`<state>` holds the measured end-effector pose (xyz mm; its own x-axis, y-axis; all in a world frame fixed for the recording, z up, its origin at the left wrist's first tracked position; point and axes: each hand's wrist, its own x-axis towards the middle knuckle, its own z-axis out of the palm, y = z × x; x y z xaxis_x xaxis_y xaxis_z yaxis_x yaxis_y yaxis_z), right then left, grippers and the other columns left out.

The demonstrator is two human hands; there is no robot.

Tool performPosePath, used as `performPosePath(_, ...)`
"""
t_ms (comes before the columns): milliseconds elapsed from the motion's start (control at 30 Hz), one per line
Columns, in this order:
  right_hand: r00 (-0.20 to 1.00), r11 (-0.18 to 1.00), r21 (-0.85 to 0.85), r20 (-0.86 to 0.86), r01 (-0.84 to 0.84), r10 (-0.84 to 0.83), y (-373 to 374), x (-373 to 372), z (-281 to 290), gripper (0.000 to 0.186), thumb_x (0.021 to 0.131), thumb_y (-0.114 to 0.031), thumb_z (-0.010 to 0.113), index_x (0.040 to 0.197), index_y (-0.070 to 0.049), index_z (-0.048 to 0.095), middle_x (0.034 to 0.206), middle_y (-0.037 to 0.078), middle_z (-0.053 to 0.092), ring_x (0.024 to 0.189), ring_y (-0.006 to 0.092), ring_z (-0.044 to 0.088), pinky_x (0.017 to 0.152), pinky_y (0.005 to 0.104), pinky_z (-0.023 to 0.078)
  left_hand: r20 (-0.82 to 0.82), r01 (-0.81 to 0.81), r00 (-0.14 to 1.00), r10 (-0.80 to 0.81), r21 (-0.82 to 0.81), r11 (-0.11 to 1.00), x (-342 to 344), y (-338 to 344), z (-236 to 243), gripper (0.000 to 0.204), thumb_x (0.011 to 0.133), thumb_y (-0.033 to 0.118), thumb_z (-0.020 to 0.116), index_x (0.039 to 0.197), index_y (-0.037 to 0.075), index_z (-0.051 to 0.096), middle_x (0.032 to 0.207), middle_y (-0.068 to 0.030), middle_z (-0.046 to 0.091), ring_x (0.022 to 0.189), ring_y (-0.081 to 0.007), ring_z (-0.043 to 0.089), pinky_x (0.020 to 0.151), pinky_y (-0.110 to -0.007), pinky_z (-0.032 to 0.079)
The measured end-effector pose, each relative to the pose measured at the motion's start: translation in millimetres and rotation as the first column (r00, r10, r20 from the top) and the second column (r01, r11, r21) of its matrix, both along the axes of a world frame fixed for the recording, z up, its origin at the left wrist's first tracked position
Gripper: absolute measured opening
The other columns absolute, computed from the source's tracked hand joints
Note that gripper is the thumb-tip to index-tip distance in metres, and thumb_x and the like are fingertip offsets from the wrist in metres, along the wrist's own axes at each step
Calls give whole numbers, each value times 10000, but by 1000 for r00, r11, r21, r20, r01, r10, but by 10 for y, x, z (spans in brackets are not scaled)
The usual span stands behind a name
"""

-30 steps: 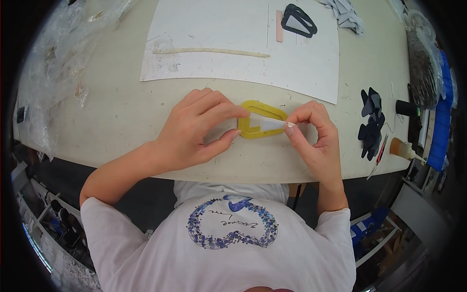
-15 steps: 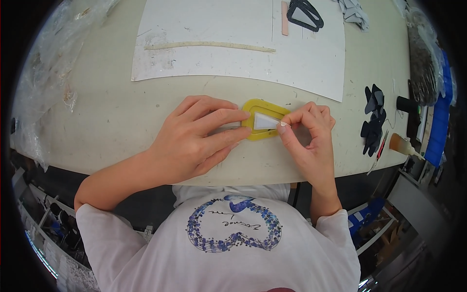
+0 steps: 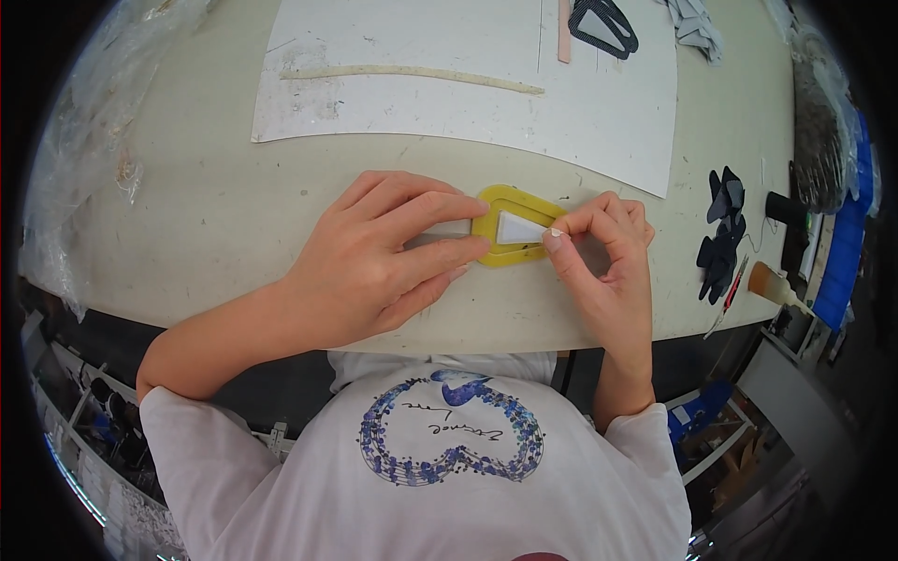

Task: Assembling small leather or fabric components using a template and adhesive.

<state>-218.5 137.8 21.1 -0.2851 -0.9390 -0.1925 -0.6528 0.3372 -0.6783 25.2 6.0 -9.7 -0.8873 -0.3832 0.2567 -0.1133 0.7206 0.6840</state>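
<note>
A yellow frame (image 3: 528,201) with rounded corners lies flat on the table in front of me. Inside its opening sits a white wedge-shaped piece (image 3: 517,229), wide at the left and narrowing to the right. My left hand (image 3: 379,248) has its fingers stretched and apart, two fingertips resting on the frame's left end. A greyish strip shows between those fingers; the rest of it is covered. Thumb and forefinger of my right hand (image 3: 603,248) pinch at the wedge's narrow end, where a small whitish bit shows between the tips. The frame's right end is hidden behind them.
Beyond the frame lies a white board (image 3: 440,112) with a thin pale strip (image 3: 412,77) and a dark looped piece (image 3: 606,30). At right are dark cut pieces (image 3: 720,234), red-handled tweezers (image 3: 730,297) and a bottle (image 3: 772,283). Clear plastic sheeting (image 3: 79,178) covers the left edge.
The whole view has shifted slightly, so the board, the frame and the right-hand items appear a little further right. Both hands keep nearly the same hold on the frame and wedge.
</note>
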Motion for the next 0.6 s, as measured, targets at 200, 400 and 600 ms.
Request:
performPosePath(200,999,1000,14,-33,-10,11,-6,3,-4,103,919,-199,834,917,-124,764,934,-42,586,1049,199,446,1039,409,259,-1,-3,1000,3,9,1000,-5,5,-1,416,817,59,823,1228,121,817,1381,-63,723,1211,-300,669,1017,-434,512)
performPosePath(400,998,1000,6,-56,-6,6,1,11,-13,103,909,-197,839,914,-126,765,937,-42,592,1036,200,449,1027,406,267,-1,-9,1000,9,17,1000,-3,13,-5,405,821,62,821,1222,118,817,1381,-68,721,1209,-304,669,1014,-435,511)
performPosePath(600,997,1000,-10,-78,-12,12,-5,19,-24,109,905,-197,843,904,-126,761,938,-46,604,1018,198,449,1019,402,270,12,-14,1000,14,14,1000,-4,15,15,408,819,59,821,1222,118,817,1379,-86,715,1198,-306,666,1014,-432,510)
